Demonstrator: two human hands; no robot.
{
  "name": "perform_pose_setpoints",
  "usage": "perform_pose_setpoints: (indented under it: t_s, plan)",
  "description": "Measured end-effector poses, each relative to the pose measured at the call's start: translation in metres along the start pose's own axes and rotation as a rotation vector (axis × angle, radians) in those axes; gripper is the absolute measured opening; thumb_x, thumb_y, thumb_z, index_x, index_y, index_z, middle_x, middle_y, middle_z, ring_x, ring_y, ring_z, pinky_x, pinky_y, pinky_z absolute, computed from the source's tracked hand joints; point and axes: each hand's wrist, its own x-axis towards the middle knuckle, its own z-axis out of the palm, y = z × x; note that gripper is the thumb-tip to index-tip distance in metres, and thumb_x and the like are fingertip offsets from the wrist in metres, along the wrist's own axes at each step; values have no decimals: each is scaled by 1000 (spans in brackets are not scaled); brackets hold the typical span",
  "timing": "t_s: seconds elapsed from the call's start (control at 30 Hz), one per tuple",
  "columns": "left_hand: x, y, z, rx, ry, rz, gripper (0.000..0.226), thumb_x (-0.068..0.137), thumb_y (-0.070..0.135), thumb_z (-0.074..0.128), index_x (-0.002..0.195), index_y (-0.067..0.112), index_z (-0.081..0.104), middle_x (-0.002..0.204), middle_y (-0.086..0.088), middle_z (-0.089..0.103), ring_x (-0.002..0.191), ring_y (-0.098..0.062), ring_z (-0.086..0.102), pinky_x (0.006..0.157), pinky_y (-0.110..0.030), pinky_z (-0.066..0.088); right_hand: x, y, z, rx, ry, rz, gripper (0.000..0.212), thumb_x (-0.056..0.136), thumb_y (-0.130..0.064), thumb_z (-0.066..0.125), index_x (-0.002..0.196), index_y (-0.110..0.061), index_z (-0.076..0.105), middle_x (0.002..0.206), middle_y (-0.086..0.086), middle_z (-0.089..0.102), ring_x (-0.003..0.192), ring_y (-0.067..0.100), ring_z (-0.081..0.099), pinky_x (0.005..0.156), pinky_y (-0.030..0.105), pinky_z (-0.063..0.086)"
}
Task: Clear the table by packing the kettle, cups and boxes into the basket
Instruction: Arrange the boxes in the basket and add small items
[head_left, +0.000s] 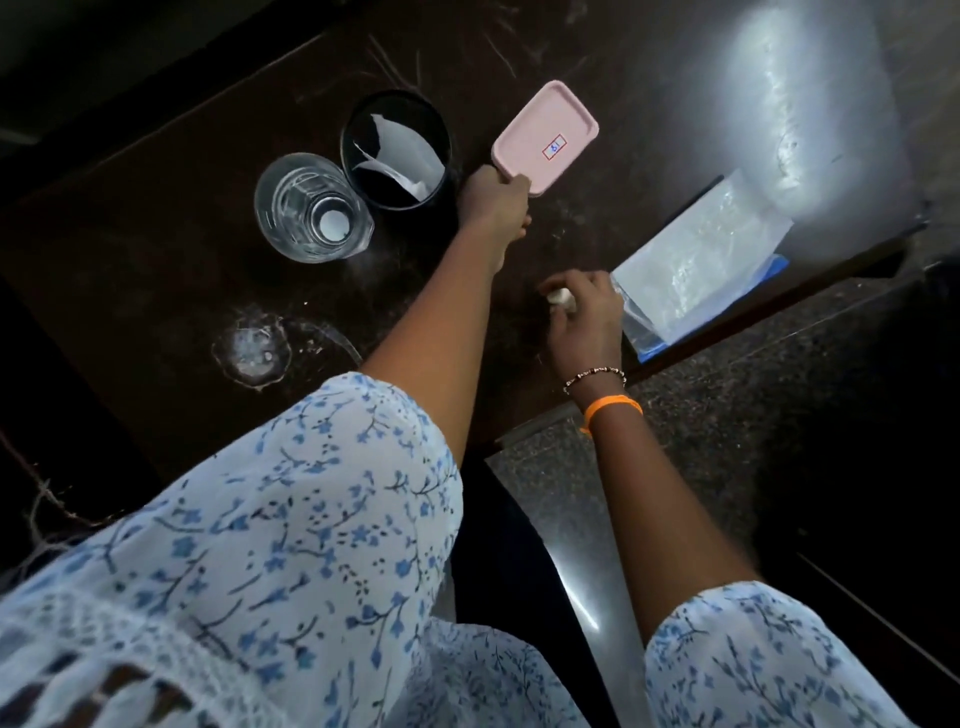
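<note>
My left hand (496, 200) grips the near corner of a pink rectangular box (545, 136) with a small label, at the middle of the dark table (156, 270). Left of it stands a black cup (396, 150) with white paper inside. A clear glass cup (310, 209) stands beside the black one, further left. My right hand (584, 317) is nearer to me, its fingers curled round a small white object (561, 297). No kettle or basket is in view.
A clear plastic bag on something blue (701, 265) lies at the table's right edge, touching my right hand. A wet ring mark (253, 353) sits on the table's near left. A speckled stone ledge (727, 395) runs below the table's right edge.
</note>
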Motion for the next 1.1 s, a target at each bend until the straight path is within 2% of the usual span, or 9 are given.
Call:
perform_pose_setpoints:
  t_s: [0.13,0.2,0.33,0.43,0.5,0.63,0.8,0.9,1.1]
  plan:
    - [-24,-20,-17,38,-47,26,9,92,15,48,88,11,55,89,-7,60,83,-20,59,85,-41,54,-13,-3,-3,36,18,29,30,73,11,51,94,-4,66,102,21,60,101,36,53,92,37,38]
    - [-44,-35,-31,40,-50,44,15,90,15,50,76,14,52,89,-12,63,89,-26,61,89,-46,51,-21,-7,-2,63,45,55,29,75,10,51,96,-3,65,106,20,62,105,36,54,95,40,39]
    - [-85,-68,-74,-6,-39,67,10,86,12,52,75,11,52,95,-21,66,96,-35,65,90,-49,50,-40,-24,6,179,106,144,28,85,5,47,110,0,58,119,18,61,114,31,54,98,31,37]
    - [-117,-93,-119,-140,-9,85,27,84,5,55,61,16,45,87,-16,65,80,-20,69,79,-37,58,-58,-47,18,213,99,185,23,91,-7,45,112,-4,55,108,19,65,99,31,60,81,29,39]
    - [-137,-108,-155,-212,35,85,27,80,5,58,58,15,46,92,-18,67,82,-17,70,77,-33,60,-73,-67,29,159,47,99,19,91,-11,47,108,-6,55,99,17,66,87,30,59,73,29,37]
    - [-171,-139,-237,-310,200,36,27,72,8,63,50,17,51,84,-10,71,88,-19,71,85,-46,57,-106,-123,60,129,-69,-114,14,89,-7,51,101,-5,59,88,6,62,76,17,51,66,16,31]
    - [-201,-175,-344,-539,395,31,23,77,1,63,62,17,56,79,-3,67,85,-15,70,69,-23,59,-148,-203,115,100,-259,-277,15,88,-6,55,100,-5,63,89,3,62,78,13,51,70,22,37]
    - [-218,-191,-406,-638,492,60,20,78,2,63,77,21,54,92,-4,65,96,-22,67,68,-21,58,-174,-249,151,109,-350,-371,14,88,-6,57,100,-6,63,93,4,65,80,13,54,73,25,42]
    - [-245,-218,-518,-497,753,82,20,63,24,58,80,30,51,84,10,64,82,-11,63,86,-45,55,-218,-324,214,113,-464,-515,12,87,-8,57,96,-13,63,84,-5,61,72,9,53,64,10,40]
